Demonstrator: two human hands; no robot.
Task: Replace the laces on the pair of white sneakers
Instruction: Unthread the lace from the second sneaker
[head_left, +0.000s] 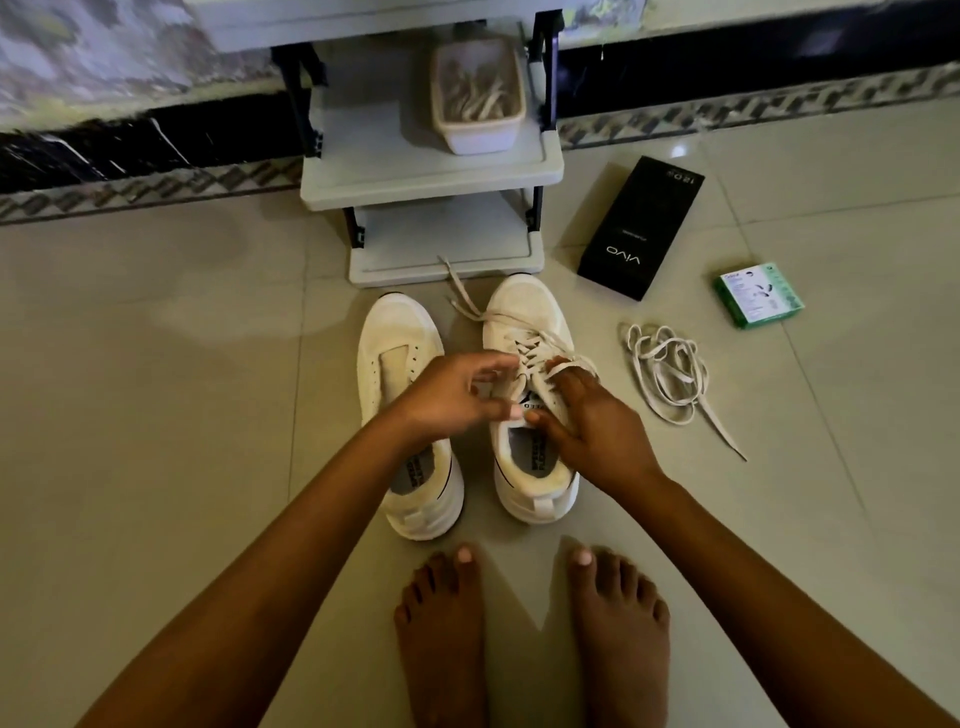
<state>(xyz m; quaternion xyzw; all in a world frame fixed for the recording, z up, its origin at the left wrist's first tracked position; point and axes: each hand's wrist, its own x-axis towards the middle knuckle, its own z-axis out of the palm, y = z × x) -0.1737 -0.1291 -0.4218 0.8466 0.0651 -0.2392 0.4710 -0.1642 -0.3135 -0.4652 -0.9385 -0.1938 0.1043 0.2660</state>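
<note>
Two bare feet were planted on the pale glossy floor tiles nearest the viewer, toes pointing at the shoes. Just beyond them, the left hand was held over the gap between the two sneakers, its fingers curled with the thumb and forefinger drawn together near the tongue of the right-side shoe; whether a lace was actually pinched there could not be told. The right hand was laid on the laced white low-top sneaker, its fingers hooked under a loop of the cream flat lace near the top eyelets, the thumb pressed at the collar. The loose ends of that lace were trailed forward past the toe. Beside it, touching or nearly so, the unlaced white sneaker was stood with bare eyelets. To the right, a loose coil of cream shoelace was spread on the tiles. Further out lay a black rectangular cardboard phone box and a small green carton. Ahead stood a grey plastic tiered shelf, on which a translucent tub of pale laces was set.
</note>
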